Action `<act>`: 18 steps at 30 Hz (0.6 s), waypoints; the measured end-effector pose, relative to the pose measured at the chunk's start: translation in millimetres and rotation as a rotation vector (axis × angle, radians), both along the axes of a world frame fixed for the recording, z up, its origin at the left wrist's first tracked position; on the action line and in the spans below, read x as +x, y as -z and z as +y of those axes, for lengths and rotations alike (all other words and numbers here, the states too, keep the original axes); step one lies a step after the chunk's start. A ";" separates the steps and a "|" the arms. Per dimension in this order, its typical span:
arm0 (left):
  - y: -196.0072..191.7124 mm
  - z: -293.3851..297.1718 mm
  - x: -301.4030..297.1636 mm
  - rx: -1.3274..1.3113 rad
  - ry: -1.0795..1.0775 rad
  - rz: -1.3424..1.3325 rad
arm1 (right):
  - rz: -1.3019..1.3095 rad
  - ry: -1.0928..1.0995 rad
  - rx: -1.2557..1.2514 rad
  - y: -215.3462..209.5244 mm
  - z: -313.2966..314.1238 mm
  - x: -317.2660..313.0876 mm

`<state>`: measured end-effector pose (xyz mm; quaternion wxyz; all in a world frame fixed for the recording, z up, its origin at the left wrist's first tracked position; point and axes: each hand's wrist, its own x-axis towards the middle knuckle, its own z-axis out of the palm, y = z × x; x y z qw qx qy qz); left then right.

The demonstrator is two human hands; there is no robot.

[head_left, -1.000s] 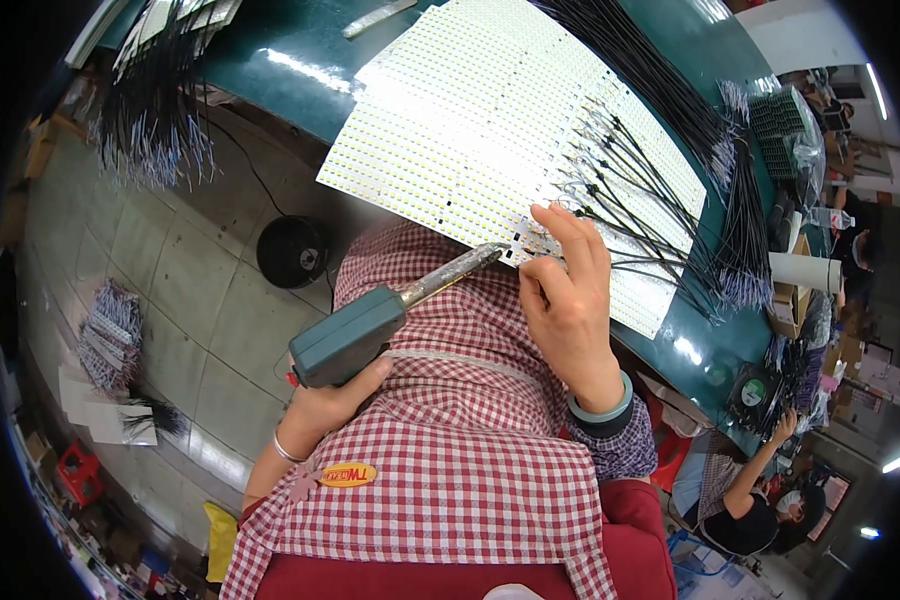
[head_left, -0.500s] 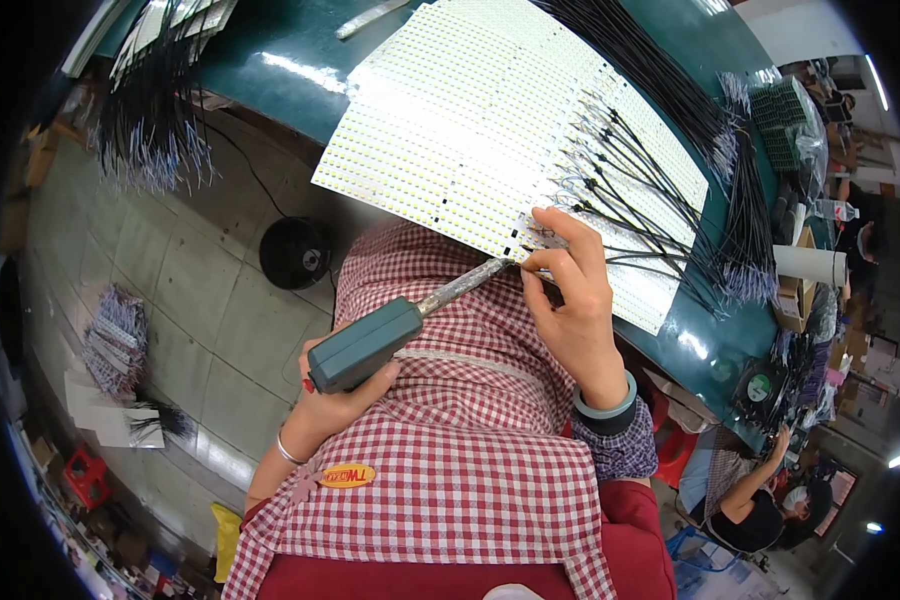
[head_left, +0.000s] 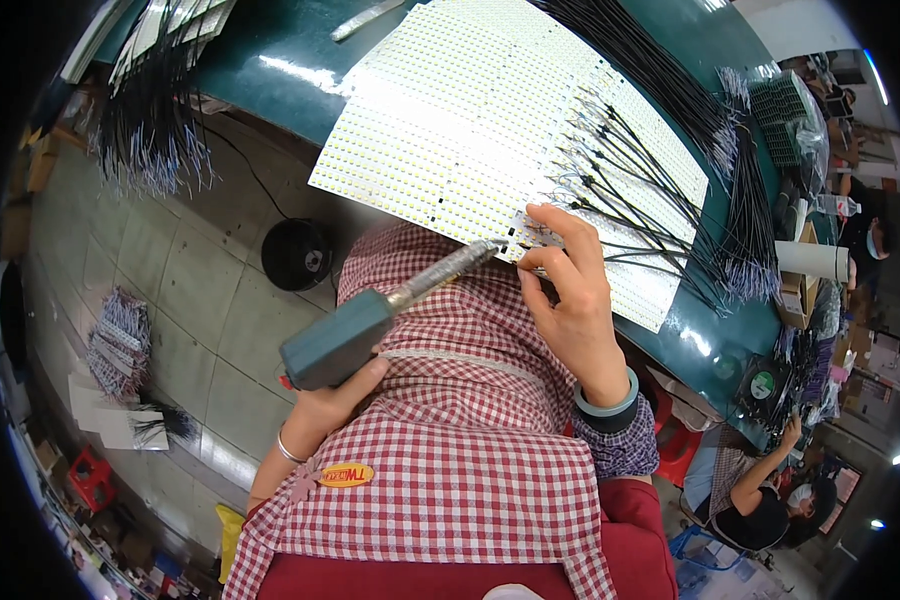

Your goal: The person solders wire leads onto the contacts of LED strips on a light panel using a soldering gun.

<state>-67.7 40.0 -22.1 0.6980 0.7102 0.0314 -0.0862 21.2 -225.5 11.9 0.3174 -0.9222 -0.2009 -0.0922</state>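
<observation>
My left hand [head_left: 335, 400] grips the soldering iron [head_left: 370, 320] — tip at the white panel's [head_left: 450, 130] near edge. My right hand [head_left: 570, 300] pinches a black wire [head_left: 640, 255] there — panel overhangs the counter [head_left: 270, 70].

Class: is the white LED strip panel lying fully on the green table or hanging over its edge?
Overhanging: the white LED strip panel juts past the green table edge.

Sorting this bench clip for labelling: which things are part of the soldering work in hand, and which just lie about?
In use:
left hand
soldering iron
right hand
white LED strip panel
black wires on the panel

Lying about:
black round object on the floor
wire bundles
white roll
small fan
</observation>
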 end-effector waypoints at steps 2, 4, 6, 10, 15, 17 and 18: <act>5.0 3.0 3.2 -0.173 -0.120 -0.018 | -0.006 -0.002 0.006 -0.5 0.7 0.3; 5.1 2.7 16.7 -0.287 -0.226 0.003 | -0.022 -0.009 -0.003 3.5 0.5 4.2; -2.6 -7.3 42.0 -0.396 -0.300 -0.191 | -0.018 -0.004 -0.004 4.0 0.3 5.4; 21.9 -6.8 86.8 -0.229 -0.437 -0.387 | 0.008 0.009 0.001 3.8 0.5 6.0; 25.1 -21.2 123.5 0.059 -0.667 -0.394 | 0.046 -0.024 -0.001 -1.8 -2.3 5.1; 25.1 -16.2 127.8 0.219 -0.666 -0.361 | 0.102 -0.054 0.008 -15.2 -3.7 6.0; 24.0 -17.1 129.6 0.226 -0.680 -0.383 | 0.082 -0.068 0.018 -20.2 -6.2 7.7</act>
